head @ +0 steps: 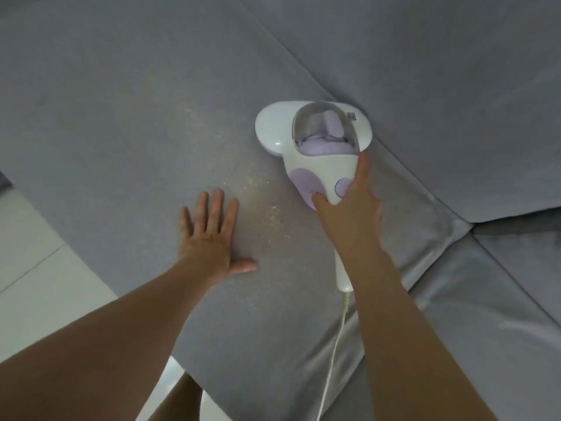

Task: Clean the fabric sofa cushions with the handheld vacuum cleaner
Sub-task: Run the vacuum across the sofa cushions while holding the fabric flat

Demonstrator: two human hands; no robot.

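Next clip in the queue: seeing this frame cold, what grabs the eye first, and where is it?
The white and lilac handheld vacuum cleaner stands out at centre right on the grey fabric seat cushion, its head near the crease with the back cushion, with the right hand on its body. Left of it, pale crumbs dust the fabric. The left hand lies flat on the cushion beside them, fingers spread.

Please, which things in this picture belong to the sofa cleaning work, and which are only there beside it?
Belong to the job:
- handheld vacuum, held by the right hand
- seat cushion with pale crumbs
- left hand, flat on the cushion
- white cord

Only there:
- back cushion
- neighbouring seat cushion
- pale floor
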